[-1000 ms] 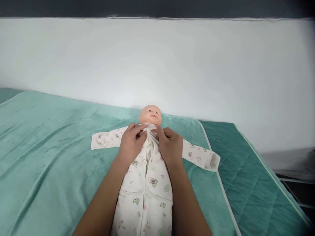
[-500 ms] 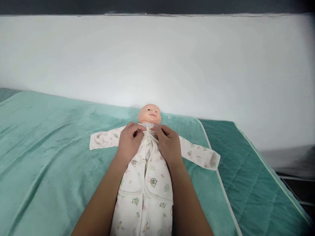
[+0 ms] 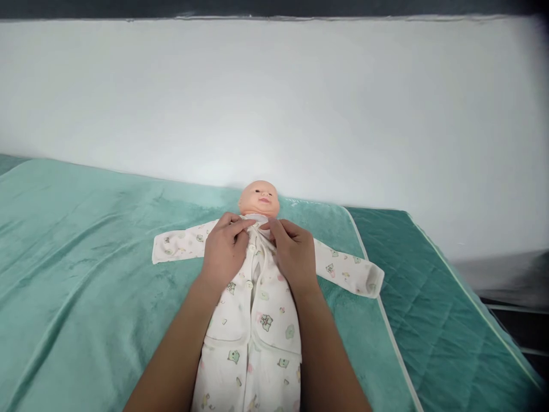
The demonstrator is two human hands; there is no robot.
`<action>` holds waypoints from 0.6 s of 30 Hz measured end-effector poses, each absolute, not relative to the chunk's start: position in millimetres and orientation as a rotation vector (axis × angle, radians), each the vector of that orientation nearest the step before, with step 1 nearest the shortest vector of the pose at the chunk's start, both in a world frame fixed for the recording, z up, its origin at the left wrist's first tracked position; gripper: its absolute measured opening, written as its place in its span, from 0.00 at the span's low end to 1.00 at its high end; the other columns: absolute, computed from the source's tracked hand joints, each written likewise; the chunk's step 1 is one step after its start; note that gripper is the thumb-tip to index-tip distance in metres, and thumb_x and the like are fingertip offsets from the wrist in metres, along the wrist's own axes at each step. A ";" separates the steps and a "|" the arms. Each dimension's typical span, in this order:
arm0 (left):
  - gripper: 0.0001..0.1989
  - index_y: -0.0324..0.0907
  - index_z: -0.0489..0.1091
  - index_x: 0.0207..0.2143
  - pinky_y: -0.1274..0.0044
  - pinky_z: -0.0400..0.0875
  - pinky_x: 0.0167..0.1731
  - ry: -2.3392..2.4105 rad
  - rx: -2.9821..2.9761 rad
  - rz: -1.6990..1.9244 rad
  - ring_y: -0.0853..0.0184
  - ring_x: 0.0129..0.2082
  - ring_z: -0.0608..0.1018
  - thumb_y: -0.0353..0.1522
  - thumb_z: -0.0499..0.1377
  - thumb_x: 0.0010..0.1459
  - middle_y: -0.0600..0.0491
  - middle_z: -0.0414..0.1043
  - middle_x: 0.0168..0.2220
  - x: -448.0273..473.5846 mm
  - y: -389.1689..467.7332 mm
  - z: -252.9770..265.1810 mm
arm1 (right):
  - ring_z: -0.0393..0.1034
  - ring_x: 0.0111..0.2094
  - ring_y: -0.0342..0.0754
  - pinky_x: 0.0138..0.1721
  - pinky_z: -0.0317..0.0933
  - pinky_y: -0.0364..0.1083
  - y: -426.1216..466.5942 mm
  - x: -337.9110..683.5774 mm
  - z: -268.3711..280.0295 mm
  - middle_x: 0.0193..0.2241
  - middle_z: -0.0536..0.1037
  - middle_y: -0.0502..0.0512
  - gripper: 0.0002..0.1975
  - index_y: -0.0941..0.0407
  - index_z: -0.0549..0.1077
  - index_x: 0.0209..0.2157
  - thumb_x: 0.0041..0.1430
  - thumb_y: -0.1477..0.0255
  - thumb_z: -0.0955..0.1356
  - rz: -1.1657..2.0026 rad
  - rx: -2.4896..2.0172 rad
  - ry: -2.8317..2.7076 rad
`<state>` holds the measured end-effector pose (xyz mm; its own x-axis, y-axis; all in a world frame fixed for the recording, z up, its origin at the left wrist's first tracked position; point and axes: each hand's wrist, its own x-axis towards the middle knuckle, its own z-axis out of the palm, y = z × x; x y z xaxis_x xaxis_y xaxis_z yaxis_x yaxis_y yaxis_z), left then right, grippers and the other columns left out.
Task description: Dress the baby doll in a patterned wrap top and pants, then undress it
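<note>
A baby doll (image 3: 259, 198) lies on its back, dressed in a white printed baby jacket (image 3: 278, 320) and matching trousers (image 3: 244, 377). Both sleeves stretch out to the sides. At the collar, my left hand (image 3: 225, 243) is closed, its thumb and fingers pinching the jacket's front edge. My right hand (image 3: 294, 249) pinches the opposite edge, fingertips almost meeting the left ones near the top button. Lower on the front edge, a white button (image 3: 249, 284) shows beside a narrow gap in the jacket. My fingertips partly hide the top button.
A light green blanket (image 3: 107, 297) lies under the doll, with folds on the left. To the right, a darker green quilted pad (image 3: 437, 297) reaches the bed's edge. Behind the doll's head stands a white wall (image 3: 274, 103).
Both hands stay at the collar. The left thumb has shifted slightly, now straighter towards the top button. The view has tilted a little.
</note>
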<state>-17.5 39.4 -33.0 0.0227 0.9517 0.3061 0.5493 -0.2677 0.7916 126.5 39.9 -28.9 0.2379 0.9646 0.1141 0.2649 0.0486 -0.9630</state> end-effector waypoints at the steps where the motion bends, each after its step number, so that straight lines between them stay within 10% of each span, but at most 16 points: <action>1: 0.20 0.46 0.79 0.46 0.75 0.71 0.39 1.530 1.855 1.155 0.66 0.41 0.77 0.25 0.50 0.63 0.51 0.73 0.43 -17.4 39.3 -33.3 | 0.64 0.26 0.45 0.31 0.55 0.45 40.1 126.5 -29.3 0.22 0.73 0.48 0.19 0.56 0.80 0.27 0.61 0.57 0.66 0.813 -1.457 -1.221; 10: 0.18 0.44 0.79 0.45 0.73 0.71 0.44 1.529 1.835 1.144 0.66 0.42 0.77 0.26 0.50 0.63 0.51 0.74 0.42 -16.9 41.3 -32.2 | 0.65 0.28 0.45 0.34 0.57 0.45 35.8 126.7 -23.8 0.23 0.70 0.49 0.21 0.55 0.72 0.19 0.64 0.63 0.65 0.705 -1.411 -1.502; 18: 0.16 0.44 0.79 0.43 0.73 0.70 0.44 1.480 1.792 1.193 0.67 0.41 0.77 0.26 0.51 0.63 0.52 0.74 0.42 -18.2 41.5 -31.1 | 0.67 0.35 0.46 0.37 0.58 0.45 31.0 129.0 -14.7 0.30 0.71 0.50 0.14 0.50 0.80 0.33 0.67 0.64 0.63 0.779 -1.389 -1.767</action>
<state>-18.2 41.5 -31.1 0.0135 0.9546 0.2977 0.4933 -0.2653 0.8284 129.0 31.0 -14.7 -0.1352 0.9736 0.1841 0.5206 0.2279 -0.8228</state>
